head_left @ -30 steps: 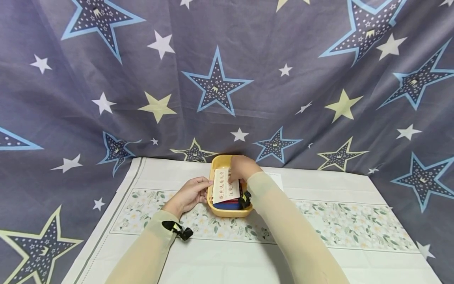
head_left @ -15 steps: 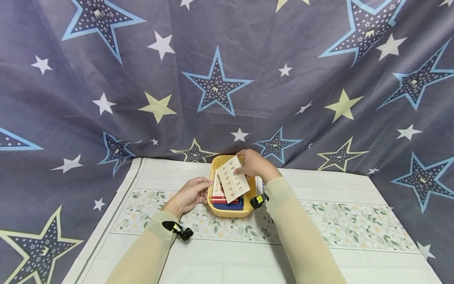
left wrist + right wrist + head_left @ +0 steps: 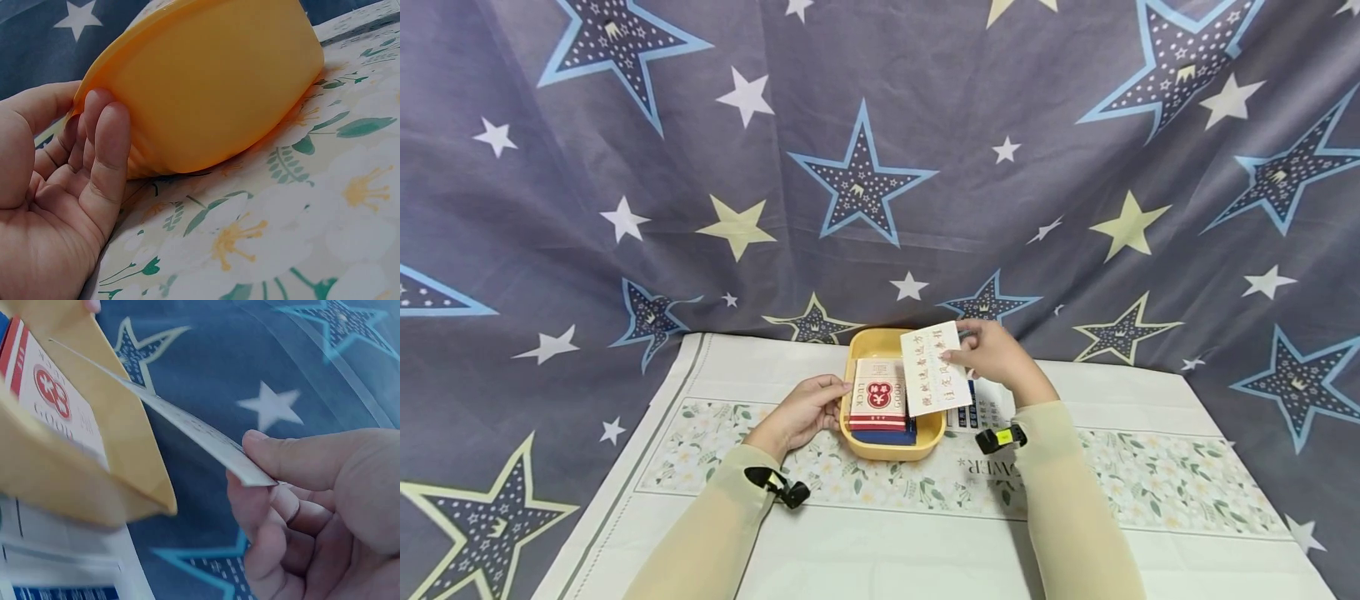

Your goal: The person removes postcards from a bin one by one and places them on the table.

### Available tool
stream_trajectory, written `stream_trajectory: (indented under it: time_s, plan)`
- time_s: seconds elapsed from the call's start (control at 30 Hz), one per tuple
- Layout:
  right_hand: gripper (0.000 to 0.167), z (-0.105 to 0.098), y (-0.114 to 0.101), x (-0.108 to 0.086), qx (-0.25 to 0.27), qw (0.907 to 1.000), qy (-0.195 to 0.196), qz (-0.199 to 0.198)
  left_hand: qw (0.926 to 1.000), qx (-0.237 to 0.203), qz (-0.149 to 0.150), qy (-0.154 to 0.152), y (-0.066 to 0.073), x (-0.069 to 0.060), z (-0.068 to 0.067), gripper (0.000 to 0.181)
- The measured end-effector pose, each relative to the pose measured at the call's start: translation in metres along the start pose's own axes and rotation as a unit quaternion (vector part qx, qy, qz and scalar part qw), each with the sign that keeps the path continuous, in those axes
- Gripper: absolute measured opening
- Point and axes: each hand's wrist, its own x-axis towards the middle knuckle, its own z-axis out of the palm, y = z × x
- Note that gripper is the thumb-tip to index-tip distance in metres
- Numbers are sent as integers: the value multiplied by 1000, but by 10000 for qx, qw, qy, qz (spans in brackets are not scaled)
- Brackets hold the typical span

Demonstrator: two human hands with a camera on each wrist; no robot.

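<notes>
A yellow tray (image 3: 897, 452) holds a red-and-white card (image 3: 878, 400) marked LUCK and GOOD, with a dark blue item (image 3: 883, 437) under it. My left hand (image 3: 802, 412) pinches the tray's left rim, thumb on top; the left wrist view shows its fingers (image 3: 111, 144) against the outer wall. Over the tray's right side, my right hand (image 3: 1000, 358) pinches a cream card (image 3: 931, 375) with red characters between thumb and fingers. In the right wrist view that card (image 3: 194, 434) appears nearly edge-on, tilted, above the tray's rim.
Right of the tray, partly behind the cream card and right hand, lies a white printed sheet (image 3: 988, 408) with dark blue blocks. A white cloth with a floral band (image 3: 730, 429) covers the table. A star-patterned curtain (image 3: 820, 67) hangs behind it.
The right hand has lifted the cream card out of the tray and moved it right, turning it and uncovering the red-and-white card. The left hand stays on the rim.
</notes>
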Motion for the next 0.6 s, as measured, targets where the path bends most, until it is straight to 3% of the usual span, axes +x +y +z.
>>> stream_trajectory:
  time_s: [0.13,0.3,0.6]
  plan:
    - [76,-14,17,-7,189,9997,162,-61,10000,25,-12,-12,-1,0,-1,24]
    - [77,-27,35,-15,377,9988,259,171,10000,36,-32,15,-2,0,-1,24]
    - [81,-42,57,-21,545,9977,144,388,9999,79,-82,60,0,1,0,24]
